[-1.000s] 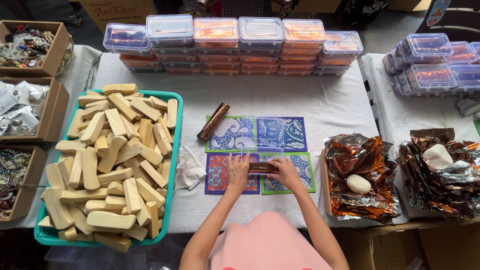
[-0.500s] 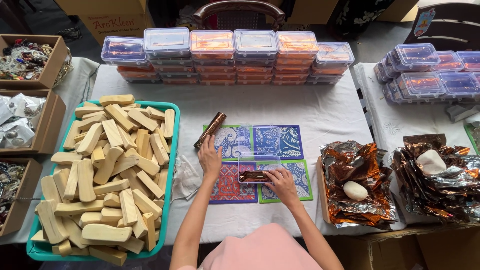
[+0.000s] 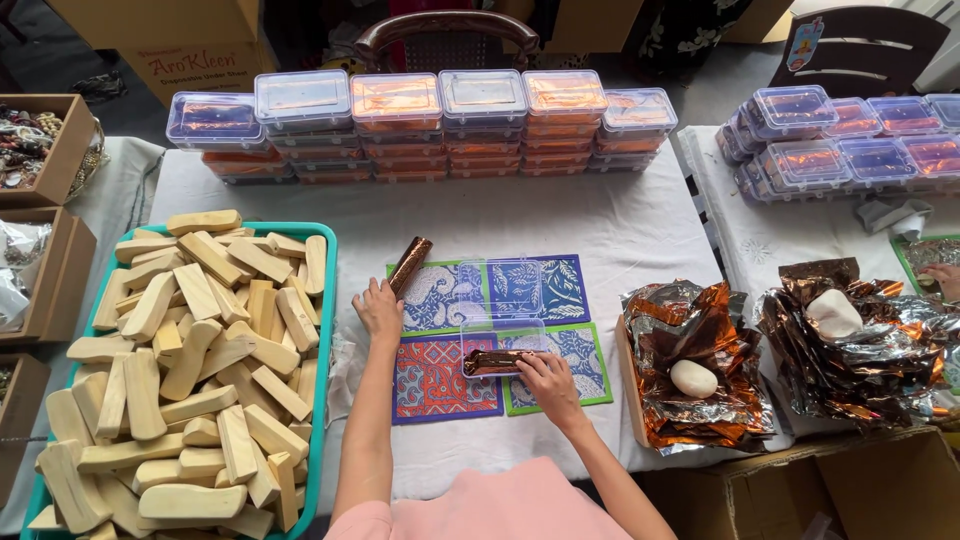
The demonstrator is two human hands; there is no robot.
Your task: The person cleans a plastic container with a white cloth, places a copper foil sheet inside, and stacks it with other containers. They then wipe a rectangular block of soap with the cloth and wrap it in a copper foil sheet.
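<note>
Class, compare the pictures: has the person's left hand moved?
Yes. The left hand moved up-left off the red patterned mat to the wrapped copper foil stick.
</note>
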